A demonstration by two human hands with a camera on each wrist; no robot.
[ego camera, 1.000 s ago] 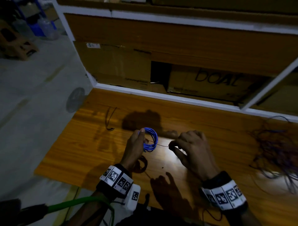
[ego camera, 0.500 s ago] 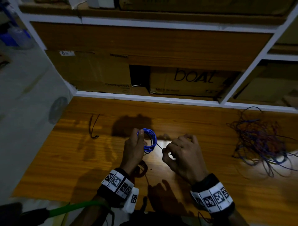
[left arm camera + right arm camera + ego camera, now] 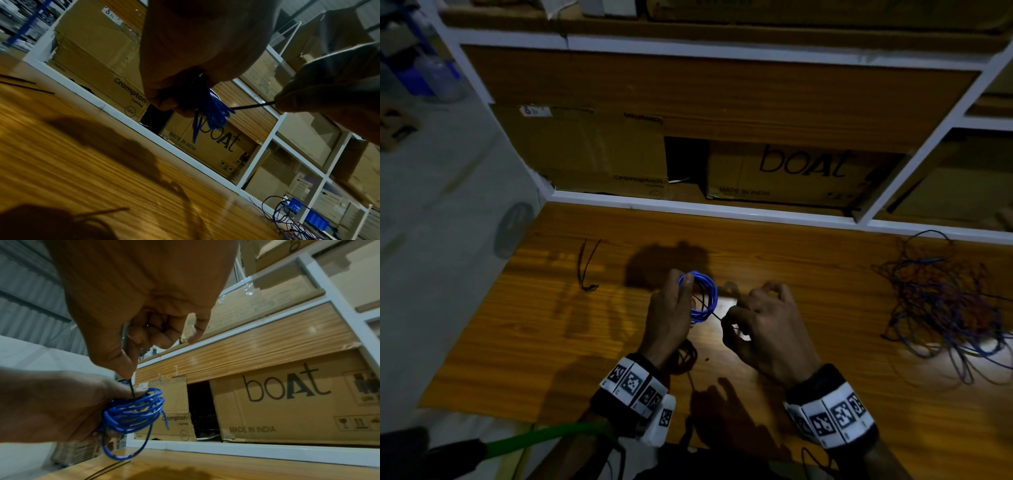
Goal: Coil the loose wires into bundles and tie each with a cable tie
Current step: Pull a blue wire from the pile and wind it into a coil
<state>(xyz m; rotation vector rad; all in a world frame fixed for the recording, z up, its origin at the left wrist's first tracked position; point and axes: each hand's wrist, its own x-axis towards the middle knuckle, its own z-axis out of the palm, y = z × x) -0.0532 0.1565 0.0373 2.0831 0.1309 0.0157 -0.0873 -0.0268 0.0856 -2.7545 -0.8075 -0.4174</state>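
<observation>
Wooden tabletop (image 3: 524, 325); behind it, white-framed shelving (image 3: 688, 205) holding "boAt" carton (image 3: 801, 174) beside "Crompton" carton (image 3: 592, 150).

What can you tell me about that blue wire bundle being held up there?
The blue wire coil is thin, glossy, plastic-coated wire wound into several loose, uneven loops. The left hand holds it above the wooden table. One loop and a cut end droop lower. A black cable tie runs from it to the right hand, which pinches the tie.
</observation>
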